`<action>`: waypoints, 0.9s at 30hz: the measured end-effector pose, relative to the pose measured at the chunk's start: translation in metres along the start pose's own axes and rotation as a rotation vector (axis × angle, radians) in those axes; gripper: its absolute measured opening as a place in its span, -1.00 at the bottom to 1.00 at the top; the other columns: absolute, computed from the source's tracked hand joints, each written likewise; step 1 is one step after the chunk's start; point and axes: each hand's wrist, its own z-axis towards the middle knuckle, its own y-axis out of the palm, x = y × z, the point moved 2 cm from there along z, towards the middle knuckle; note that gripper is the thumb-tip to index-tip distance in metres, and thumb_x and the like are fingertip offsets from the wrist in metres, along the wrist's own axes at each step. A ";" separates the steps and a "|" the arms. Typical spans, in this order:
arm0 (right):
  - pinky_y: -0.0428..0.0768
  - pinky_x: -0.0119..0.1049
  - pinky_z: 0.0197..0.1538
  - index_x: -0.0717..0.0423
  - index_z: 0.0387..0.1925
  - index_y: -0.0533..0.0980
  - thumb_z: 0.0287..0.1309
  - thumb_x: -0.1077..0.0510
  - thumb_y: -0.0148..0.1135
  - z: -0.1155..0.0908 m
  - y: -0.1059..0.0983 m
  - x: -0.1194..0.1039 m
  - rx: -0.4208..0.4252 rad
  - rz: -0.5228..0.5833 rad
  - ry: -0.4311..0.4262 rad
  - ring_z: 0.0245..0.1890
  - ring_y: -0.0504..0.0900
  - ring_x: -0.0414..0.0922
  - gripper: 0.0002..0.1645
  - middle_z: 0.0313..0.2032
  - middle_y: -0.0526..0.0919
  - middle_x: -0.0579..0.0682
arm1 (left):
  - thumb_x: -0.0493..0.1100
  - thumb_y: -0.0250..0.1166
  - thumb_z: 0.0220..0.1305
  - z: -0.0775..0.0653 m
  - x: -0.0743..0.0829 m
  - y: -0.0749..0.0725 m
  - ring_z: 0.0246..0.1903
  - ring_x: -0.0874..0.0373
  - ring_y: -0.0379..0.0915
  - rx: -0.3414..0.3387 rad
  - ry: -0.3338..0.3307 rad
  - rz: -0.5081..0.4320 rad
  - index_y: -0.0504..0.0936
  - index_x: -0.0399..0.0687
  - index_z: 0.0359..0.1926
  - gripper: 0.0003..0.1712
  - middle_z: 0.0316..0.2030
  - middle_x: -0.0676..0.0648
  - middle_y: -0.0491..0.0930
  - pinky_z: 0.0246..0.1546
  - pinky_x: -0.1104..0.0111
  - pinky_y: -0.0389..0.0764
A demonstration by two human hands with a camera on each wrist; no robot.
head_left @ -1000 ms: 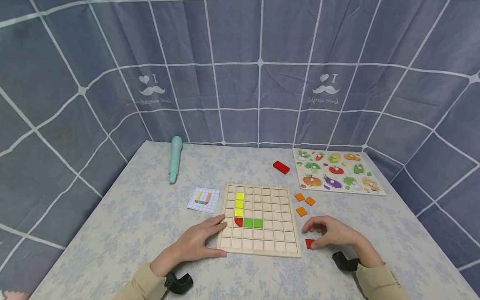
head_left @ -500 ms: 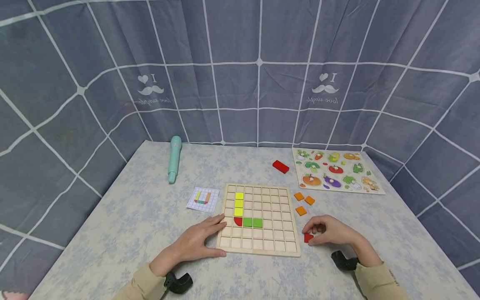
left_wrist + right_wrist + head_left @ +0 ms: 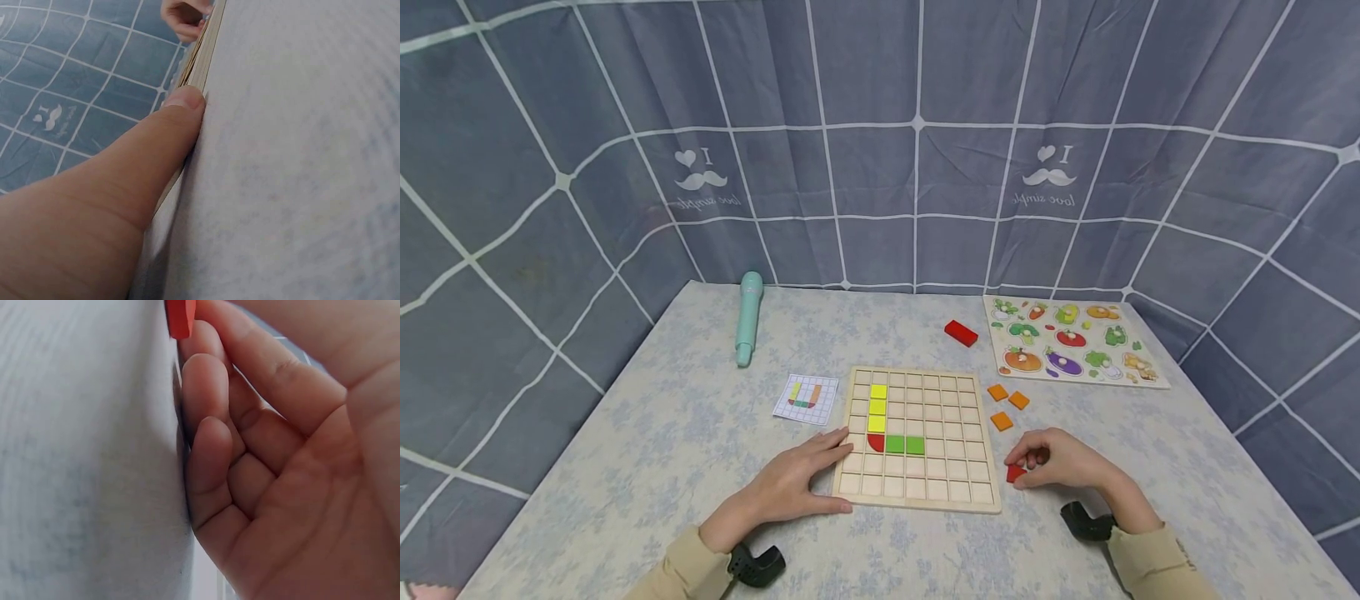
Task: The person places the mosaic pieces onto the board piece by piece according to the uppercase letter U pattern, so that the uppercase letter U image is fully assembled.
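A wooden grid board point(image 3: 951, 417) lies flat at the middle of the table. Yellow tiles point(image 3: 877, 407) run down one column, ending at a red rounded piece point(image 3: 876, 442) beside two green tiles point(image 3: 905, 445). My left hand point(image 3: 793, 477) rests along the board's left edge, thumb at the near corner and fingers extended. Right of the board, my right hand point(image 3: 1060, 458) pinches a small red tile point(image 3: 1015, 472) between thumb and fingertips, low over the tabletop. In the right wrist view, the red tile point(image 3: 181, 317) shows at the top, with the other fingers curled below.
Three orange tiles point(image 3: 1001, 421) lie off the board's right edge. Behind are a red block point(image 3: 961, 333) and a vegetable puzzle board point(image 3: 1078, 343). A pattern card point(image 3: 806, 399) and a teal microphone-shaped object point(image 3: 748, 321) lie to the left. A curtain point(image 3: 880, 167) encloses the back.
The red tile has shifted slightly away from me and toward the board, with my right thumb drawing in toward the fingertips. My left hand stays in place on the board's edge.
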 end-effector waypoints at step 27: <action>0.54 -0.36 -0.27 0.06 -0.20 0.62 0.01 -0.02 0.41 0.047 0.000 -0.043 -0.022 -0.051 -0.075 -0.38 0.49 -0.23 -0.66 -0.35 0.59 -0.17 | 0.41 0.26 0.01 0.000 0.000 0.001 0.36 0.08 0.03 -0.001 -0.001 -0.001 0.36 -0.10 0.32 -0.02 0.39 -0.05 0.14 0.33 0.18 0.17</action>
